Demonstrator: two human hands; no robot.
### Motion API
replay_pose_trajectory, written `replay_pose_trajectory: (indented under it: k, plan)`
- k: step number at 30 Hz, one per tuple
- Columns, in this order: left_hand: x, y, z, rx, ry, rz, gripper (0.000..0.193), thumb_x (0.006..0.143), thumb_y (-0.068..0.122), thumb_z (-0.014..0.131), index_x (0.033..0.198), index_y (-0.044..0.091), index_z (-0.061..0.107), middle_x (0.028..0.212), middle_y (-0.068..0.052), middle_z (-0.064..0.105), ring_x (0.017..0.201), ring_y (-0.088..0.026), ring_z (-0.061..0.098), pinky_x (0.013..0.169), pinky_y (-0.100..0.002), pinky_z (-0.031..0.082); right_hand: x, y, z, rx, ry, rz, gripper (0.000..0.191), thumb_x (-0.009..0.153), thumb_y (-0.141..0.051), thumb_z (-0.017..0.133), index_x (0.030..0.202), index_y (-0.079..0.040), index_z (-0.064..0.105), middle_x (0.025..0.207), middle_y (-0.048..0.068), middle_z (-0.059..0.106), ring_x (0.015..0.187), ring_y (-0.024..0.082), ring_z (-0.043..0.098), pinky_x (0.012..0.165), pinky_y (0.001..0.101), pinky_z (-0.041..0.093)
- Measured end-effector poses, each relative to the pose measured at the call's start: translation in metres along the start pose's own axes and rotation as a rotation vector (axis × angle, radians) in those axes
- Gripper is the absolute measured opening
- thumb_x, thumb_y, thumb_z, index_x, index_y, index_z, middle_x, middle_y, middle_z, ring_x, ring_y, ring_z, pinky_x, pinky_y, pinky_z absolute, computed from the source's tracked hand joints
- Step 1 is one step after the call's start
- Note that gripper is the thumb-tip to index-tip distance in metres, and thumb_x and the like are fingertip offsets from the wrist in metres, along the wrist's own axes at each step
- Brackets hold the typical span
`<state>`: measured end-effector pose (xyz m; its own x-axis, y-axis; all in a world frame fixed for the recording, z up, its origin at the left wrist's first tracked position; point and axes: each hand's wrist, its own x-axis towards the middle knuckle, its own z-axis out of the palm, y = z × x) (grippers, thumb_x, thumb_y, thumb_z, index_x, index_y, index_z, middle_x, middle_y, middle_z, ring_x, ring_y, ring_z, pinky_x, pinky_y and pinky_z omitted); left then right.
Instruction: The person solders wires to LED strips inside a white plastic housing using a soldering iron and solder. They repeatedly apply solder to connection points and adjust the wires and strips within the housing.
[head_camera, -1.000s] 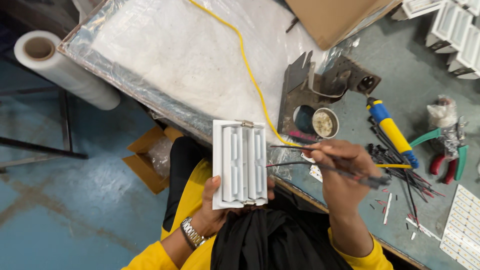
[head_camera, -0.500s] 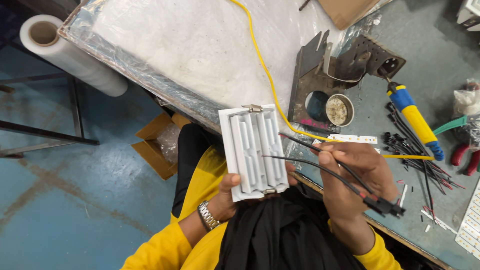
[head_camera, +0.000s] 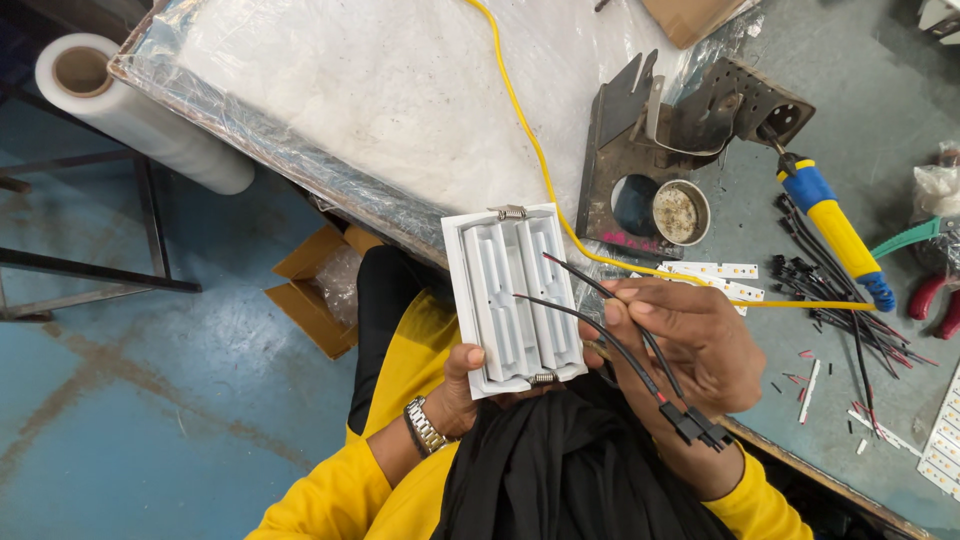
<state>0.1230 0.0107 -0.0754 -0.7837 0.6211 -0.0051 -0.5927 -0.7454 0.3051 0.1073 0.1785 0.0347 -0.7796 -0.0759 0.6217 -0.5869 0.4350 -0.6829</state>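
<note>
My left hand (head_camera: 462, 390) grips the lower left corner of a white ribbed plastic housing (head_camera: 514, 297), held upright above my lap. A small metal spring clip sits at its top edge and another at its bottom. My right hand (head_camera: 690, 345) pinches a thin black and red wire pair (head_camera: 590, 320), whose bare ends lie across the housing's face. The wires' black connector (head_camera: 700, 428) hangs below my right wrist.
A soldering iron (head_camera: 832, 227) with blue and yellow handle and yellow cord lies on the grey bench. Beside it are a metal stand (head_camera: 680, 130), a round tin (head_camera: 681, 212), LED strips (head_camera: 718, 272), loose black wires (head_camera: 850, 300), pliers (head_camera: 935, 300). A plastic film roll (head_camera: 140, 120) lies left.
The housing has stayed in my left hand while my right hand brought the wire pair closer, so the wire ends now lie over the housing's face. The view has shifted slightly.
</note>
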Motion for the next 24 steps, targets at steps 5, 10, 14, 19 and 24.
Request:
replay_pose_trajectory:
  k: [5, 10, 14, 19, 24]
  plan:
    - [-0.008, -0.014, -0.026, -0.015, 0.192, -0.075, 0.107, 0.061, 0.051, 0.083, 0.144, -0.005, 0.048, 0.125, -0.025, 0.065, 0.106, -0.027, 0.07, 0.087, -0.032, 0.061, 0.003, 0.006, 0.004, -0.04, 0.015, -0.04, 0.026, 0.092, 0.01, 0.078, 0.106, 0.001, 0.058, 0.103, 0.019, 0.071, 0.08, 0.016, 0.074, 0.06, 0.0259, 0.058]
    - [-0.011, -0.03, -0.05, -0.072, 0.194, -0.06, 0.099, 0.064, 0.048, 0.084, 0.14, -0.008, 0.052, 0.108, -0.021, 0.069, 0.081, -0.022, 0.067, 0.07, -0.029, 0.056, 0.007, 0.016, 0.005, -0.103, -0.004, -0.161, 0.026, 0.091, 0.009, 0.082, 0.104, 0.0, 0.062, 0.099, 0.016, 0.07, 0.091, 0.025, 0.077, 0.072, 0.0278, 0.062]
    - [-0.011, -0.031, -0.051, -0.118, 0.131, -0.055, 0.096, 0.069, 0.047, 0.085, 0.141, -0.009, 0.053, 0.107, -0.021, 0.069, 0.075, -0.02, 0.064, 0.064, -0.026, 0.052, 0.008, 0.018, 0.007, -0.135, -0.001, -0.192, 0.025, 0.089, 0.008, 0.083, 0.1, -0.001, 0.063, 0.095, 0.015, 0.071, 0.091, 0.025, 0.077, 0.072, 0.028, 0.061]
    - [-0.011, -0.027, -0.045, -0.097, 0.252, -0.11, 0.098, 0.054, 0.046, 0.084, 0.134, -0.002, 0.054, 0.106, -0.018, 0.071, 0.082, -0.023, 0.071, 0.072, -0.028, 0.058, 0.014, 0.017, 0.011, -0.114, -0.003, -0.261, 0.025, 0.09, 0.009, 0.083, 0.098, 0.0, 0.061, 0.095, 0.015, 0.071, 0.091, 0.025, 0.077, 0.074, 0.0292, 0.063]
    - [-0.014, -0.031, -0.052, -0.139, 0.168, -0.062, 0.093, 0.067, 0.046, 0.085, 0.138, -0.004, 0.054, 0.107, -0.018, 0.069, 0.08, -0.021, 0.066, 0.068, -0.027, 0.054, 0.021, 0.008, 0.005, -0.15, -0.101, -0.288, 0.024, 0.088, 0.006, 0.084, 0.097, -0.001, 0.063, 0.095, 0.016, 0.071, 0.092, 0.027, 0.077, 0.077, 0.0327, 0.064]
